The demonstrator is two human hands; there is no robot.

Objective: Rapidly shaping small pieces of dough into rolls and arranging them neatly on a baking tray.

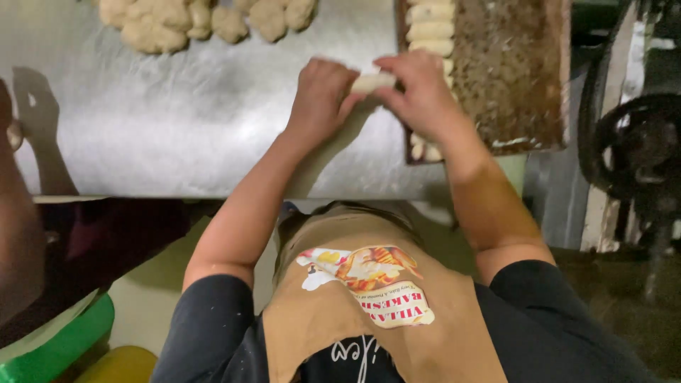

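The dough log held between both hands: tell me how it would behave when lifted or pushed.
The dough log is probably soft and would sag, since the left hand and right hand support both ends. Its rounded shape suggests it could roll on the metal table. Likely dents easily.

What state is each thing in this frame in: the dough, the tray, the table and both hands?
Left hand: closed on one end of the dough roll.
Right hand: closed on the other end.
Dough roll: shaped into a short log, held between both hands.
Dough pieces: unshaped lumps, piled at the table's far edge.
Baking tray: crusted, partly filled; shaped rolls lined along its left side.
Metal table: floury.
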